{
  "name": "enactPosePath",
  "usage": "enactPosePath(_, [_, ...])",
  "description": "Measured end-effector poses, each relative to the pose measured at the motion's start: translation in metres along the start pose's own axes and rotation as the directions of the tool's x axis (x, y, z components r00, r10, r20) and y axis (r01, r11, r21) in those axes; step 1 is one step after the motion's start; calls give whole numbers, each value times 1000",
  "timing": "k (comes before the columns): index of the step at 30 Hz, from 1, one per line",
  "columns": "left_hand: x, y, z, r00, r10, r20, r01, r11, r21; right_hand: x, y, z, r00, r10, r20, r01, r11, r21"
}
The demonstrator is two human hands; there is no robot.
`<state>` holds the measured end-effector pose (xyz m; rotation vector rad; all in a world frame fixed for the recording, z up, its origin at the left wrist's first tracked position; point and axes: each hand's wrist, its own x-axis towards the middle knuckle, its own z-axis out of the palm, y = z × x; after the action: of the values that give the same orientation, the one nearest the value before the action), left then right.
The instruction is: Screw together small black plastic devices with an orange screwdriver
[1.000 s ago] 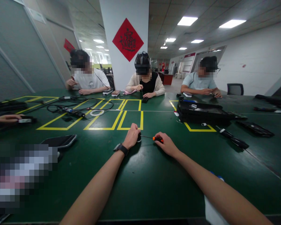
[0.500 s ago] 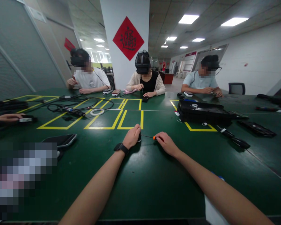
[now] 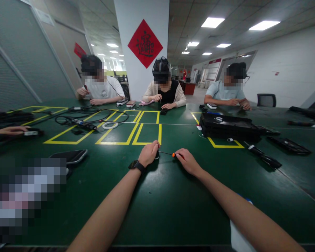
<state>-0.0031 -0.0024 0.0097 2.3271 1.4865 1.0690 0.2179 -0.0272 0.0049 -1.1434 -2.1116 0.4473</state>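
My left hand (image 3: 148, 154), with a black watch (image 3: 137, 165) on its wrist, is closed around a small dark object with a light lower edge (image 3: 157, 155). Most of that object is hidden behind the fingers, so its kind does not show. In my right hand (image 3: 187, 161) is a screwdriver (image 3: 173, 154) with an orange collar and a reddish handle, pinched between thumb and fingers. Its thin shaft lies nearly level and points left, with the tip at the small dark object. Both hands rest low over the green table (image 3: 152, 217).
Black cables (image 3: 76, 120) and a white cable coil (image 3: 110, 125) lie beyond my left hand. A phone (image 3: 69, 156) is at the left. A black case (image 3: 225, 124) stands right of centre, near a black-wrapped tool (image 3: 264, 156). Three people sit opposite; another person's hand (image 3: 10, 131) reaches in from the left.
The whole view has shifted very slightly. Both hands keep the same grip and the screwdriver stays against the small dark object.
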Motion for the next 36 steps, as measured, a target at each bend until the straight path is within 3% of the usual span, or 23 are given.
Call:
enactPosePath(11, [2, -3, 5, 998, 49, -28, -54, 980, -192, -2, -2, -1, 1000, 15, -24, -14, 1000, 12])
enactPosePath(21, [1, -6, 11, 995, -47, 86, 81, 889, -451, -2, 1, 1, 1000, 5, -11, -5, 1000, -24])
enactPosePath(36, [0, -4, 10, 991, -90, 94, 124, 868, -480, -4, -7, -4, 999, 12, -49, -10, 999, 42])
